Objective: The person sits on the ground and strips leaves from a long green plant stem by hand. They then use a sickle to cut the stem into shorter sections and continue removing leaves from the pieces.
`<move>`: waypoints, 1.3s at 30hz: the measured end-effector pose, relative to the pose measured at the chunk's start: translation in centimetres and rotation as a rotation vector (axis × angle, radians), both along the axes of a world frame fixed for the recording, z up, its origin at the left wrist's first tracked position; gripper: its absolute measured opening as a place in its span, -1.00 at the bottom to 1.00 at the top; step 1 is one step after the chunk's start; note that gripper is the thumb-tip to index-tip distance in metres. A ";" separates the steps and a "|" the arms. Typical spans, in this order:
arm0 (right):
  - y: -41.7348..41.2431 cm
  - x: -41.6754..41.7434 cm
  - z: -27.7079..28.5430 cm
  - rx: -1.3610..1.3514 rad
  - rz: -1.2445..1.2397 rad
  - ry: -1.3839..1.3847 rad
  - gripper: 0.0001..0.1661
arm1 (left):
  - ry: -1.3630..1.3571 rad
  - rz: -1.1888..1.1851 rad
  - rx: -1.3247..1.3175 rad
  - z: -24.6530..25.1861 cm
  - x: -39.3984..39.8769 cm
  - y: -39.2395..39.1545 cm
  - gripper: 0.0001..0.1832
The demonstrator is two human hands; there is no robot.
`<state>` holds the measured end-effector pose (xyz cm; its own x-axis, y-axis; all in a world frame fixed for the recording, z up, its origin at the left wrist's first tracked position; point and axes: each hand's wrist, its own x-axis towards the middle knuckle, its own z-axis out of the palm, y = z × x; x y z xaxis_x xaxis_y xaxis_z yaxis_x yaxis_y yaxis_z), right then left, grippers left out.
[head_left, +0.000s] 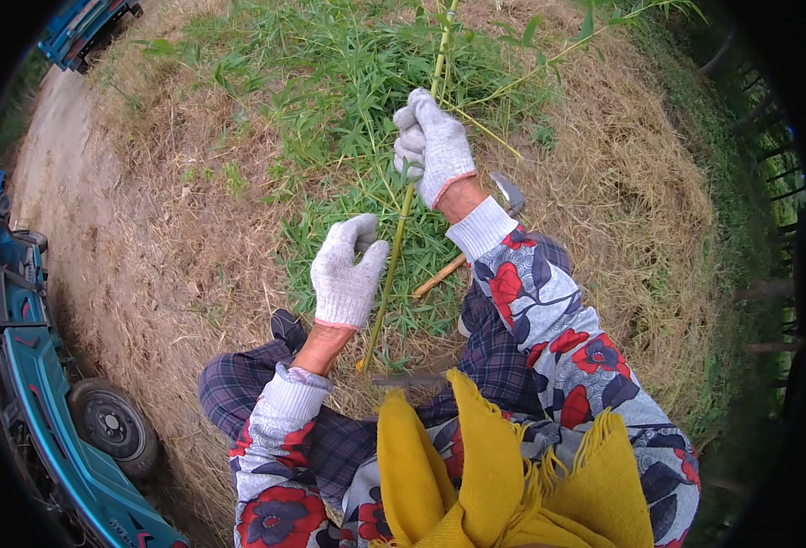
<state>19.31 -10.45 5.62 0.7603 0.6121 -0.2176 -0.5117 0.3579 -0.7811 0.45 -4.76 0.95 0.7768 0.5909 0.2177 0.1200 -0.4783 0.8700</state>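
Observation:
My right hand [435,147], in a white knit glove, is closed around a slender green bamboo stalk [395,257]. The stalk slants up from its yellowish lower end near my lap and continues beyond the hand, with leafy side shoots [553,61]. To the left of the stalk and apart from it, my gloved left hand [349,270] holds nothing, its thumb and fingers parted in a curve. Beneath both hands lie cut leafy bamboo branches [348,89]. A wooden tool handle [439,276] and a metal blade [509,192] show on either side of my right forearm, which hides what is between them.
Dry straw-like grass [622,178] covers the ground around me. A teal cargo vehicle [67,425] stands close on the left by a dirt track [67,137]. Another blue vehicle [85,31] is at upper left. A yellow fringed scarf [485,466] hangs over my lap.

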 end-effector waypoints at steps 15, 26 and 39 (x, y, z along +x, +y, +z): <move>0.6 -1.7 0.3 0.025 0.038 -0.061 -0.55 | -0.092 0.004 -0.161 -0.2 2.4 -0.6 -0.80; 0.4 -1.0 0.1 0.073 0.056 0.106 -0.55 | -0.224 0.091 -0.905 -0.8 2.5 -0.1 -0.86; 0.1 -0.3 -0.6 0.180 0.124 0.173 -0.56 | -0.364 -0.073 -1.280 -0.8 2.1 0.9 -0.94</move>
<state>18.96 -10.36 5.04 0.6383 0.7386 -0.2170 -0.6804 0.4096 -0.6076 2.52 -3.87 0.17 0.8319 0.4928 -0.2554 -0.2045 0.6999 0.6844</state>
